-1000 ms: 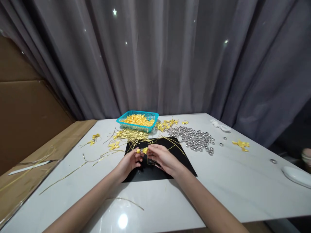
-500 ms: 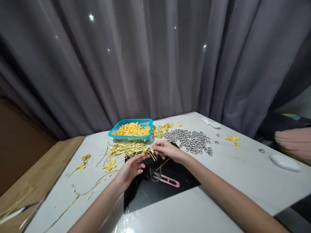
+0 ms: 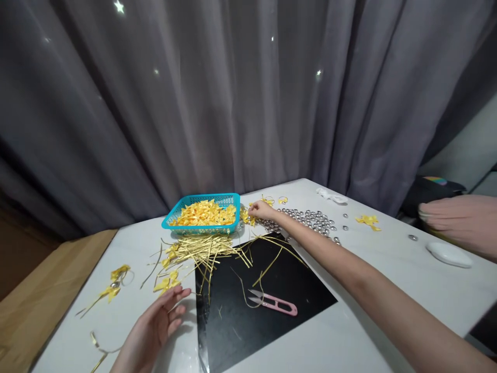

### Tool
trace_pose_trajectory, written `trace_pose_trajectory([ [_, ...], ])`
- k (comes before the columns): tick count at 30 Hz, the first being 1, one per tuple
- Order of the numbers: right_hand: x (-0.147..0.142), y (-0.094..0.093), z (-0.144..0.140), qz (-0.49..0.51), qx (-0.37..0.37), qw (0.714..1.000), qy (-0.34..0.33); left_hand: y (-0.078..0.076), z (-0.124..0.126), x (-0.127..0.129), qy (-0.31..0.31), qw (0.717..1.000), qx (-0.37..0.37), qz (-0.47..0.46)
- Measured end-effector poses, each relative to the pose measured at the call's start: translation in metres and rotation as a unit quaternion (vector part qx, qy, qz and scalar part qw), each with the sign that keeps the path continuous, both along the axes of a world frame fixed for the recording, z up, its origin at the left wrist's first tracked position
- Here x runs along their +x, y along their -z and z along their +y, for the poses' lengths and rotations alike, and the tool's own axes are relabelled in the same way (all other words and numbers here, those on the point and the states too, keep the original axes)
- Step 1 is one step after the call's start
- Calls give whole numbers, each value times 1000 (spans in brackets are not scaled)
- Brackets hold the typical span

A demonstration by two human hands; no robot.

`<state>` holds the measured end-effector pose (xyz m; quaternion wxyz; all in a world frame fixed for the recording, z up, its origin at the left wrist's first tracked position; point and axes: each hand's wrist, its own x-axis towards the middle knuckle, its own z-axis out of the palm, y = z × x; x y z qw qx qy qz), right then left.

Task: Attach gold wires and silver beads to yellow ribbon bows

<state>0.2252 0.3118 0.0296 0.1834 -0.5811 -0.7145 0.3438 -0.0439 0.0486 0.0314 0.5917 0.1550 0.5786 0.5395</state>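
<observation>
My left hand [image 3: 161,318] is held above the front left of the table, palm partly up, with its fingers apart and nothing in them. Just beyond its fingertips lie yellow ribbon bows [image 3: 167,282]. My right hand [image 3: 262,209] is stretched out to the back of the table, over a small pile of finished-looking yellow bows [image 3: 248,217]. Its fingers are pinched together, and what they hold is hidden against the pile. Silver domed beads [image 3: 310,220] are spread beside and under the right forearm.
A turquoise basket [image 3: 202,229] full of yellow bows stands at the back. Gold twist ties [image 3: 205,246] lie before it. Pink thread snips [image 3: 277,304] rest on a black mat [image 3: 240,336]. A white object [image 3: 449,255] lies at right, a grey curtain [image 3: 240,103] behind.
The hands have parted. My right hand has moved back to the pile of bows; my left has drawn toward me and opened, leaving the yellow bow both were holding.
</observation>
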Motion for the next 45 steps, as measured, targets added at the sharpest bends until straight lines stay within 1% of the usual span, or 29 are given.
trace_pose_trajectory([
  [2, 0, 3, 0, -15, 2, 1000, -1, -1, -3, 1, -12, 1000, 1, -7],
  [5, -1, 3, -3, -32, 3, 999, -1, -3, -3, 2, -29, 999, -28, -22],
  [8, 1, -4, -5, -50, 18, 999, 8, -3, -4, 1, -41, 998, -38, -30],
  [10, 3, -14, -10, -66, 50, 996, 22, -2, -7, -2, -43, 998, -30, -18],
  [12, 7, -24, -23, -82, 102, 991, 38, -2, -13, -7, -30, 999, -17, 20],
  [13, 8, -28, -34, -89, 131, 987, 43, -2, -16, -11, -17, 998, 0, 56],
  [15, 9, -30, -70, -96, 179, 979, 34, -1, -22, -18, 25, 987, 40, 151],
  [16, 8, -28, -93, -97, 194, 976, 13, 0, -24, -21, 43, 976, 56, 208],
  [18, 6, -16, -142, -100, 205, 972, -49, 3, -23, -26, 93, 947, 86, 296],
  [19, 5, -8, -166, -103, 212, 968, -90, 5, -20, -28, 96, 930, 106, 339],
  [20, 4, 0, -185, -118, 238, 953, -146, 7, -15, -29, 104, 910, 128, 381],
  [21, 4, 9, -200, -124, 267, 937, -191, 9, -8, -30, 112, 884, 148, 428],
  [22, 5, 17, -210, -129, 295, 922, -214, 11, -1, -30, 117, 853, 160, 483],
  [23, 6, 23, -213, -137, 319, 912, -220, 13, 8, -29, 138, 816, 177, 532],
  [24, 8, 29, -212, -148, 338, 905, -213, 14, 16, -28, 156, 774, 188, 583],
  [26, 14, 36, -201, -170, 362, 897, -188, 17, 33, -24, 169, 744, 193, 617],
  [27, 18, 38, -193, -173, 361, 898, -181, 18, 40, -21, 177, 728, 196, 632],
  [28, 22, 40, -185, -171, 353, 904, -170, 20, 46, -18, 190, 711, 202, 647],
  [30, 30, 43, -174, -167, 333, 919, -126, 25, 54, -12, 217, 672, 217, 674],
  [32, 36, 46, -168, -163, 318, 931, -77, 29, 57, -6, 241, 633, 229, 699],
  [34, 38, 48, -167, -158, 309, 937, -46, 31, 58, -3, 254, 601, 236, 720],
  [37, 38, 51, -167, -143, 300, 943, -28, 32, 56, -1, 258, 570, 239, 743],
  [40, 38, 52, -167, -122, 289, 949, -19, 33, 56, -2, 258, 549, 244, 757],
  [43, 39, 53, -166, -98, 291, 952, -15, 33, 56, -1, 255, 540, 248, 762],
  [45, 39, 54, -167, -76, 294, 953, -16, 30, 61, 0, 249, 542, 248, 763],
])
